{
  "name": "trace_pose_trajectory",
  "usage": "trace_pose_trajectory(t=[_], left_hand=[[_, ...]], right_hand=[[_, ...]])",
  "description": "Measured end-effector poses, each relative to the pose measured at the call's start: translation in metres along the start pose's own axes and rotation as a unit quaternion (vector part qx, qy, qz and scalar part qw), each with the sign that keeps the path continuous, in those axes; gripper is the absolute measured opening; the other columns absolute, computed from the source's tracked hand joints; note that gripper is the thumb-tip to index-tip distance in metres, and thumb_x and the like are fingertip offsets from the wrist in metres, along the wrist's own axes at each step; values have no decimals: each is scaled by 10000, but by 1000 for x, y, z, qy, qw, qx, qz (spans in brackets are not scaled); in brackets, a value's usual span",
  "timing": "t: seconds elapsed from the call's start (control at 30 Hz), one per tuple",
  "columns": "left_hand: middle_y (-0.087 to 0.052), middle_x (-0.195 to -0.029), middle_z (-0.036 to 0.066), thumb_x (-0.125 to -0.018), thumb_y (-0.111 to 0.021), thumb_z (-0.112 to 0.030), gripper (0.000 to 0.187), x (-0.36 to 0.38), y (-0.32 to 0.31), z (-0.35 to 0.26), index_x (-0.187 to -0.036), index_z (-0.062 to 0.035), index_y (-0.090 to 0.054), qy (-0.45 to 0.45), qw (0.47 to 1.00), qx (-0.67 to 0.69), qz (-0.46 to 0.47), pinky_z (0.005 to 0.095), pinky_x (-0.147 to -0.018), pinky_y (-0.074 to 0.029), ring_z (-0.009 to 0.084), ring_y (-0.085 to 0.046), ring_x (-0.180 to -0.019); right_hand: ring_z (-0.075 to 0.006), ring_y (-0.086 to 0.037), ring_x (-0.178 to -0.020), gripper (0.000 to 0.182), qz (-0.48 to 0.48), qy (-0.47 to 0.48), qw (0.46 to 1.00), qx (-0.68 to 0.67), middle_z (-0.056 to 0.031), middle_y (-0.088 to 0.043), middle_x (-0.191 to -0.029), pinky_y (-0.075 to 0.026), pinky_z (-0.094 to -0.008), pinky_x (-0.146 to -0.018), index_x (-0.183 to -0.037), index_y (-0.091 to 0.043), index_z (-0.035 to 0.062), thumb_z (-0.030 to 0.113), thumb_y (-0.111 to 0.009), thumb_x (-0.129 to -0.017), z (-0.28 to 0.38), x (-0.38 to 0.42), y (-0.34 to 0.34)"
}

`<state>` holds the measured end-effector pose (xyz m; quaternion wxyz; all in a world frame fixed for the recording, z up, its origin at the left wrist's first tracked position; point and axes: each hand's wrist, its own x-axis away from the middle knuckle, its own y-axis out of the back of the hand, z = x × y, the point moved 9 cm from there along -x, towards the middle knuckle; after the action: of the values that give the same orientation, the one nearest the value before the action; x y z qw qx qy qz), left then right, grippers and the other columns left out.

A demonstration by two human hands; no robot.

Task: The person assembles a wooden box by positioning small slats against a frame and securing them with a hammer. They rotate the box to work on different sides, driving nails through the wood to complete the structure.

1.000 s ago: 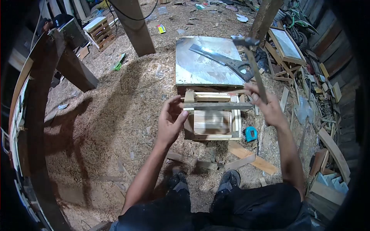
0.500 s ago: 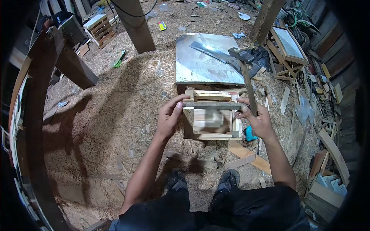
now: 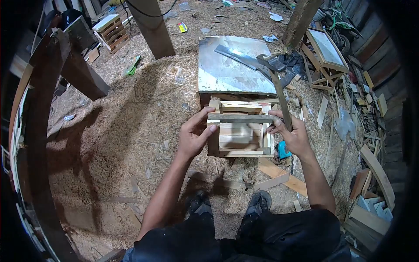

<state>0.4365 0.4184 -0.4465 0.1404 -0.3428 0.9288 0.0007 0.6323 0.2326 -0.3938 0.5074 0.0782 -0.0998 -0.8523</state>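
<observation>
A small wooden frame [image 3: 240,153] stands in front of me, with a narrow wooden strip [image 3: 242,118] lying across its top. My left hand [image 3: 195,133] grips the strip's left end, thumb on the near side and fingers on the far side. At the other end, the fingertips of my right hand [image 3: 293,133] touch the strip. The same hand also holds a hammer [image 3: 280,94] by its handle, its head pointing away from me above a metal-topped box. Part of the handle is hidden in the palm.
Behind the frame is the metal-topped box [image 3: 209,65] with a handsaw [image 3: 235,56] on it. A teal tape measure [image 3: 283,150] sits right of the frame. Wood offcuts [image 3: 283,177] lie on the shavings-covered floor [image 3: 144,153]. Wooden posts [image 3: 152,30] rise beyond. Another person [image 3: 65,19] is far left.
My left thumb has shifted down from the strip's left end to the near side of the frame's corner. My right hand keeps its hold on the hammer and strip.
</observation>
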Motion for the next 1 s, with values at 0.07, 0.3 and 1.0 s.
trace_pose_trajectory(t=[0.07, 0.3, 1.0], left_hand=[[-619, -1262, 137, -897, -702, -80, 465, 0, -1, 0, -1331, 17, -563, 3, 1000, 5, -3, 327, -968, -485, 189, -604, -1141], [-622, -1249, 151, -923, -671, -82, 485, 0, -3, 0, -1367, 37, -516, -6, 1000, 27, 7, 337, -979, -471, 201, -603, -1136], [-612, -1265, 117, -955, -621, -70, 484, -6, 1, 2, -1403, 49, -481, 9, 1000, 5, 24, 275, -974, -439, 145, -575, -1132]], right_hand=[[-183, -643, -1033, 389, -9, 18, 999, 32, -117, -632, -1198, -544, -297, -821, -1303, -574, -24, 244, -566, -1020, 4, 0, 3], [-210, -512, -1254, 489, -251, 112, 956, 102, -118, -506, -1376, -501, -315, -943, -1443, -428, -19, 245, -512, -1040, -7, 27, 29], [-18, -425, -525, 442, -244, -37, 947, -207, -10, -586, -919, -330, -191, -421, -1244, -601, 38, 401, -582, -993, -35, 39, 20]])
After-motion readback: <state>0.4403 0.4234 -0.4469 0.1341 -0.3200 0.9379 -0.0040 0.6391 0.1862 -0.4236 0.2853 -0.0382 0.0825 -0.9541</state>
